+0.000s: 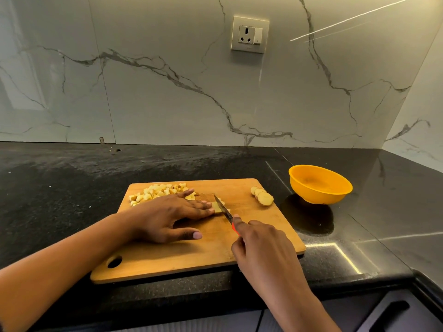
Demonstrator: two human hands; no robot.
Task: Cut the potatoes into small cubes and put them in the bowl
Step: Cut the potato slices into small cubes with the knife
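A wooden cutting board (259, 226) lies on the black counter. A pile of small potato cubes (157, 191) sits at its far left. My left hand (165, 216) lies flat, fingertips pressing a potato piece (217, 207) at the board's middle. My right hand (261, 248) grips a knife (224, 209) with a red handle, its blade resting on that piece. Several round potato slices (262, 196) lean together at the board's far right. The yellow bowl (320, 184) stands on the counter right of the board, with nothing visible inside.
The black granite counter (72, 188) runs back to a marble wall with a power socket (249, 34). A side wall closes the corner on the right. The counter's front edge lies just below the board, with drawer fronts (388, 312) underneath.
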